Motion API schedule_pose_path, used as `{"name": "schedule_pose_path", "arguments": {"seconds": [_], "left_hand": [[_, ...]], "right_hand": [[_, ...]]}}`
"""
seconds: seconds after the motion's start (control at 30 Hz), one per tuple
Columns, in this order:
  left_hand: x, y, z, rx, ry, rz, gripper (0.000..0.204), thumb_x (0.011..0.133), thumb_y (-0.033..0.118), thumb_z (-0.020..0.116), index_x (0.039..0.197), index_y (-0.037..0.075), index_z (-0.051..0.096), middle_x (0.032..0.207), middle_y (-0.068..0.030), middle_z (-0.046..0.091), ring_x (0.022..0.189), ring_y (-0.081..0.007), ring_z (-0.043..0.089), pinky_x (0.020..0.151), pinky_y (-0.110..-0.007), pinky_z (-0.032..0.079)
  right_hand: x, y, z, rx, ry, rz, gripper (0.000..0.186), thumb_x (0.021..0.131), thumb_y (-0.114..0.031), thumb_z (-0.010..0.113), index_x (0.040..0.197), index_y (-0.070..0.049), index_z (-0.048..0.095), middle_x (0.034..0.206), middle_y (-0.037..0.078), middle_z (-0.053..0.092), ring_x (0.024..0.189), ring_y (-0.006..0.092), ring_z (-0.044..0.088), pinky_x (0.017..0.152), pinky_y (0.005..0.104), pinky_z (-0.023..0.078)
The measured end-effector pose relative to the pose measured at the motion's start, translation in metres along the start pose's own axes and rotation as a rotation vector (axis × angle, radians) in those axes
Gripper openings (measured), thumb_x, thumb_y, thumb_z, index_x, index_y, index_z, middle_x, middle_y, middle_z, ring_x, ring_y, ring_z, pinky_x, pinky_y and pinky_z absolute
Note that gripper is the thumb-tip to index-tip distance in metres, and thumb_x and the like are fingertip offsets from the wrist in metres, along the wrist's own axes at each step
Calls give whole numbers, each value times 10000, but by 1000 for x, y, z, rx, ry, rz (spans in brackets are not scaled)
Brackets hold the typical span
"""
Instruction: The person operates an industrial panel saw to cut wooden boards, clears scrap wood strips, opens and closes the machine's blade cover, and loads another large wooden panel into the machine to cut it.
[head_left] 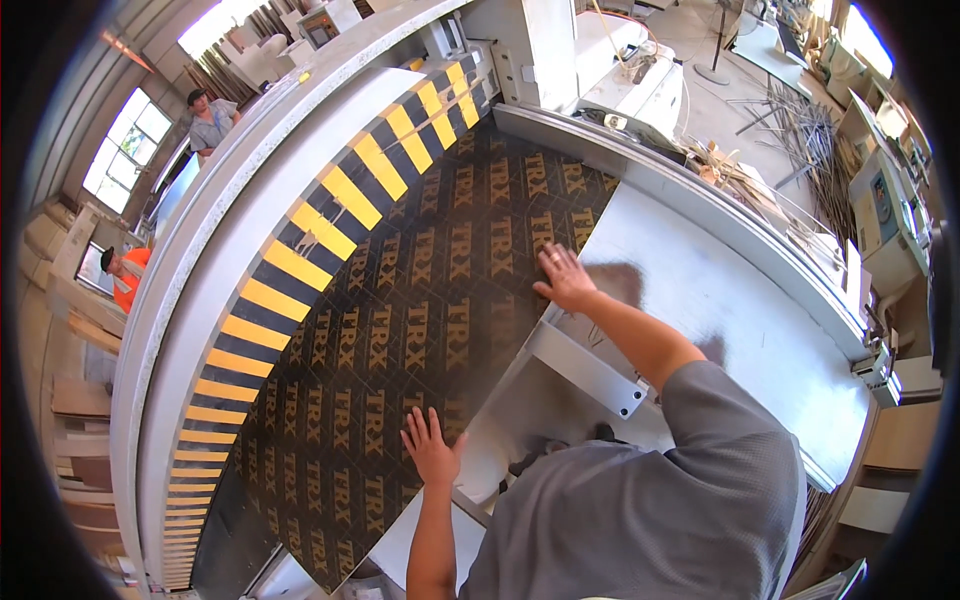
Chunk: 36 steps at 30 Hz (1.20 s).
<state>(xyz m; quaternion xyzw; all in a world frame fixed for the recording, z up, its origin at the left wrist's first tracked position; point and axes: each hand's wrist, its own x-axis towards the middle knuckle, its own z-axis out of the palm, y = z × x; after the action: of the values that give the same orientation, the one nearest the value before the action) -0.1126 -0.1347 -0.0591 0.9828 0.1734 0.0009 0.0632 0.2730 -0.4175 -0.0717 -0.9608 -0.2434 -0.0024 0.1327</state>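
Dark printed panel [400,330] lies under left hand [430,448] and right hand [565,280], both spread flat.

Workshop interior. Daylight is coming in through windows [125,150] far upper left of the fingers, more glare showing at the top edge [215,25]. Concrete floor [725,110] is showing up right, offcut strips [800,130] lying scattered on it. White machine cabinet [535,50] is standing beyond the fingers. Cream machine [885,215] is sitting far right. Stacked wood boards [80,420] are piling up far left.
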Motion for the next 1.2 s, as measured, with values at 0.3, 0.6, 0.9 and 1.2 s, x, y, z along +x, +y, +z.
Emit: {"name": "schedule_pose_path", "arguments": {"seconds": [0.3, 0.6, 0.9, 1.2], "left_hand": [[73, -35, -3, 63, -15, 47, 905, 918, 605, 667, 1620, 143, 332, 1708, -168, 210, 1577, -366, 182, 1262, -592, 120], [170, -92, -7, 122, -31, 70, 841, 964, 539, 637, 1631, 149, 304, 1711, -151, 212, 1580, -356, 173, 1265, -580, 131], [262, -163, -2, 141, 60, 109, 805, 970, 525, 624, 1623, 161, 325, 1705, -142, 237, 1560, -364, 233, 1260, -561, 187], [343, -216, -5, 175, 99, 119, 771, 992, 507, 595, 1628, 175, 314, 1703, -128, 248, 1560, -346, 245, 1265, -541, 201]], "right_hand": [[-18, 54, -1, -57, 71, 442, 748, 1055, -507, 417, 1620, -42, 264, 1708, 170, 203, 1597, 329, 114, 1291, 511, 85], [-15, 54, -4, -127, 107, 435, 739, 1052, -505, 418, 1610, -37, 292, 1689, 156, 255, 1586, 327, 155, 1294, 507, 101], [-12, 50, -7, -120, 42, 469, 746, 1048, -496, 427, 1615, -35, 277, 1697, 154, 233, 1591, 321, 136, 1297, 505, 80], [-6, 45, -11, -162, 7, 471, 726, 1056, -471, 448, 1609, -31, 283, 1707, 172, 196, 1597, 331, 107, 1295, 495, 68]]}}
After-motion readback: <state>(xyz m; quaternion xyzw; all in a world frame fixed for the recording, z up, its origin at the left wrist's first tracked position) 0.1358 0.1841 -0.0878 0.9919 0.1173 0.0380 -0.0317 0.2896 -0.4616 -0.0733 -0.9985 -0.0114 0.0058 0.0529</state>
